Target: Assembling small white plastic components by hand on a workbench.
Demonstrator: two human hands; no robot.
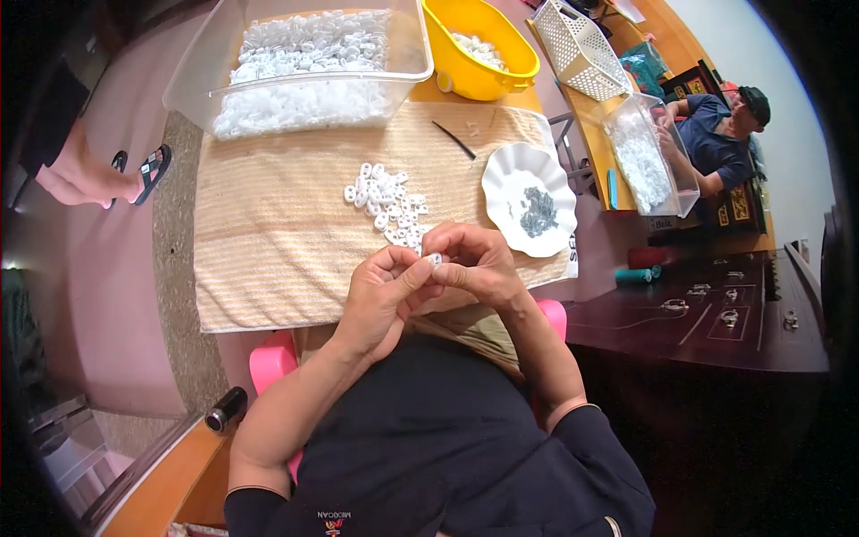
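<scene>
My left hand [383, 294] and my right hand [477, 264] meet at the near edge of the towel-covered table. Between their pinched fingertips is one small white oval plastic piece [436, 259], gripped from both sides. Just beyond my fingers lies a loose pile of similar white pieces [385, 197], which seem to have small holes. To the right of the pile stands a white scalloped dish [506, 170] with a heap of small grey bits [539, 212] in it, too small to make out. A thin black stick [454, 140] rests on the towel above the dish.
A clear plastic bin [295, 85] full of white pieces stands at the far left, beside a yellow tub [479, 82] with more. At the right, a person [720, 139] works over another clear bin [684, 183], near a white basket [580, 49]. Someone's sandalled foot [152, 174] shows at left.
</scene>
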